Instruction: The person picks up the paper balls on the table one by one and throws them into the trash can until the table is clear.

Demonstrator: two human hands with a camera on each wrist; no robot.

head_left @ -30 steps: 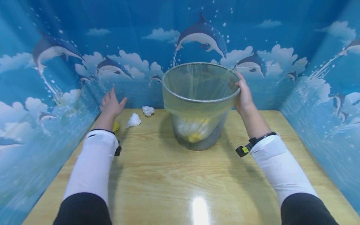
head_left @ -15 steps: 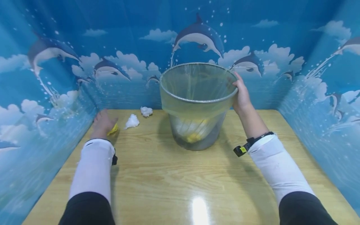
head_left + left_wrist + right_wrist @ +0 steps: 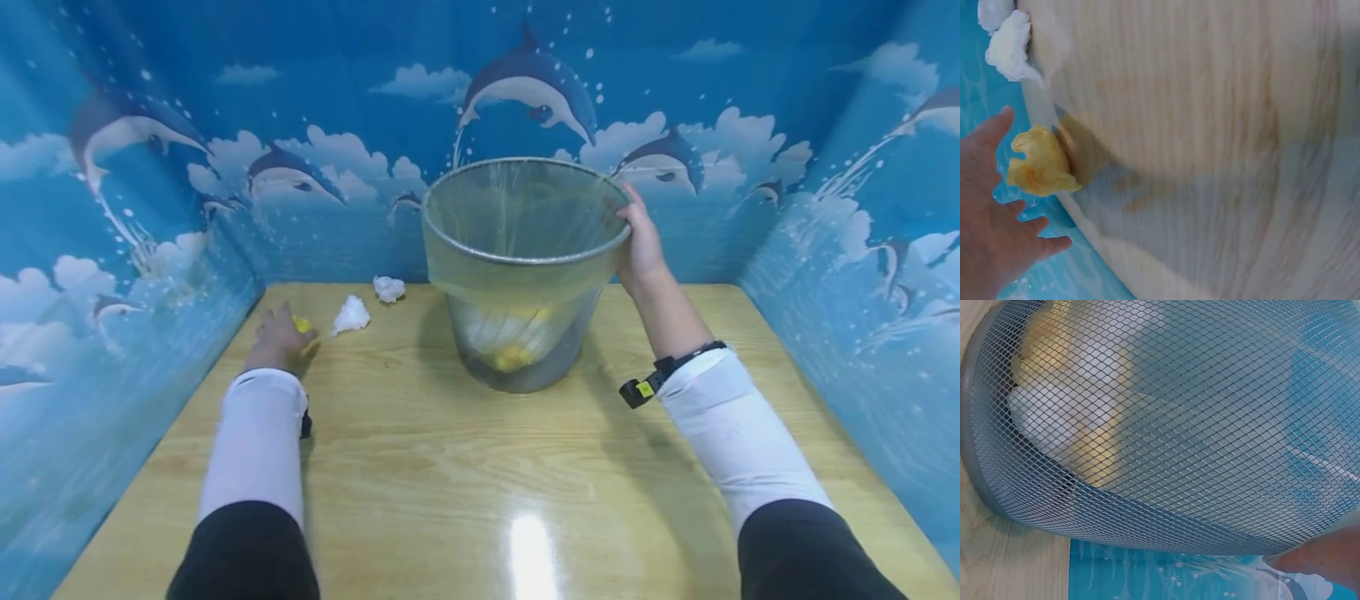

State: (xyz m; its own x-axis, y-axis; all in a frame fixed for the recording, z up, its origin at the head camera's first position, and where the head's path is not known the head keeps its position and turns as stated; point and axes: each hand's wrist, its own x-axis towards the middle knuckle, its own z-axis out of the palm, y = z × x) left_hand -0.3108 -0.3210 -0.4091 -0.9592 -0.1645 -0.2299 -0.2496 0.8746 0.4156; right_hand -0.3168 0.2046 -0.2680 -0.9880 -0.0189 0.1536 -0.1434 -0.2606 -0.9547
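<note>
Wire mesh wastebasket (image 3: 525, 275) stands upright on the wooden table (image 3: 480, 467), toward the back, lined with a thin yellowish bag (image 3: 517, 287) folded over the rim. Right hand (image 3: 640, 246) grips the rim on the basket's right side, fingers curled over the edge; in the right wrist view only a fingertip shows at the lower right, past the mesh (image 3: 1166, 425). Through the mesh: white and yellow crumpled pieces (image 3: 513, 346) lying at the bottom of the basket. Left hand (image 3: 279, 340) is down at the table's back left, by the blue dolphin-print wall (image 3: 150, 208). Left wrist view shows its fingers (image 3: 991, 131) spread and fairly straight, hand open, holding nothing. Yellow crumpled wad (image 3: 1040, 164) sits right at the fingertips, at the table edge; touching or just beside, cannot tell which. From the head view the wad (image 3: 302, 323) peeks out past the hand. Two white crumpled wads further along the back edge: nearer one (image 3: 351, 317) just beyond the yellow wad, second one (image 3: 389, 288) behind it, near the basket's left side, both apart from the hand. White sleeves on both forearms, dark strap on each wrist.
</note>
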